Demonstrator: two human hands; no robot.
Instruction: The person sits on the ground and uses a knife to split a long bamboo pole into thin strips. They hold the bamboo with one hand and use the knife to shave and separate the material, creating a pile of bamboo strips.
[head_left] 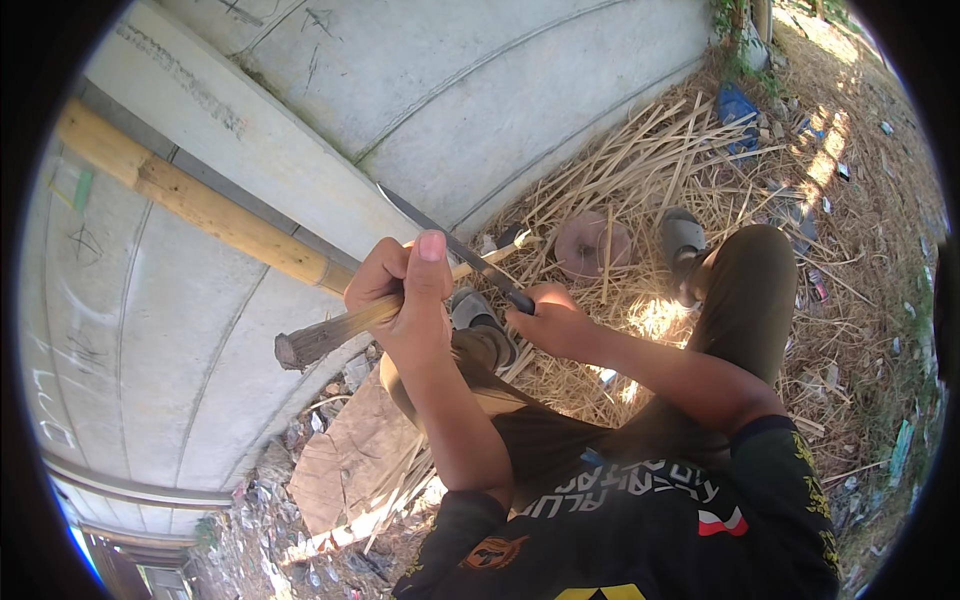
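My left hand is closed round a wooden stick, thumb uppermost. The stick's blunt, dark end sticks out to the left of the fist, and a paler, thinner part shows on the far right side of it. In my right hand is a long knife, gripped by its dark handle. Its narrow blade slants up and left past my left fist, with the tip near the wall. The blade crosses the pale part of the stick in view; whether they touch I cannot tell.
A concrete panel wall with a post stands ahead and left, a bamboo pole along it. Between my shoes lie a round stump and scattered thin strips. A brown board lies at left, blue plastic far right.
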